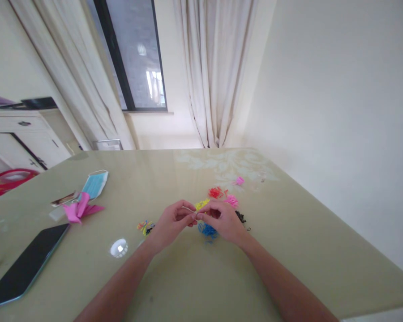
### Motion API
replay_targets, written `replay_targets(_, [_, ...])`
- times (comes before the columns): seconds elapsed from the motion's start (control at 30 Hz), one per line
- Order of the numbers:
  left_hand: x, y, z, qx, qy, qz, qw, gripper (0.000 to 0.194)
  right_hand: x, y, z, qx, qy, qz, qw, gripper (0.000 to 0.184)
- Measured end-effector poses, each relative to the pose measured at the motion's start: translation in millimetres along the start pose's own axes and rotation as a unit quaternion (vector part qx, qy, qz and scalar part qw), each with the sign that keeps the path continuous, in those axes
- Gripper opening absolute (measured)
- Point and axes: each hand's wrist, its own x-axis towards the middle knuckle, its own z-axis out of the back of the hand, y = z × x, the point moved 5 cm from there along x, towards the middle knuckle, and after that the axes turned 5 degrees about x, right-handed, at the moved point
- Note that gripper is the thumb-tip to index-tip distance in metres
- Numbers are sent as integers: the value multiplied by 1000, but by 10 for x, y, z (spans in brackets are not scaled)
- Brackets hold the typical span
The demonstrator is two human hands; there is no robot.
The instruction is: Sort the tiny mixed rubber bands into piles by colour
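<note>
My left hand [168,226] and my right hand [226,221] meet over the middle of the table, fingertips pinched close together. Something thin and pale seems to run between them, too small to name. Just under and behind the fingers lie loose heaps of small, thin, band-like pieces: a blue heap [207,231], a yellow heap [201,204], a red heap [216,192] and a pink heap [233,201]. A black heap [241,218] is partly hidden behind my right hand. Beside my left wrist sits a mixed-colour bunch [145,227].
On the left lie a dark-screened tablet or phone [27,261], a folded pink paper shape [80,209] and a blue face mask [96,184]. A shiny round spot [118,247] shows near my left forearm. A small pink bunch [239,180] lies farther back. A wall [349,112] borders the right side.
</note>
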Motion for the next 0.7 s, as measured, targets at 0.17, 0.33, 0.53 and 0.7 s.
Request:
replay_targets(0.17, [10,22,333,262,-107,-14,959,27,14,50,335,214,-68,-38,974,21])
replay_targets(0.33, [-6,223,597,558,-148,43,816,24,8,161,546,283,-95,-35,954,28])
replay_targets(0.53, [53,297,576,538,-85,69,836,20,16,153,495,246,-61,-50,966,28])
replay_targets(0.7, [48,274,574,529,-90,78,840,23,10,-94,289,34,81,-115,989,20])
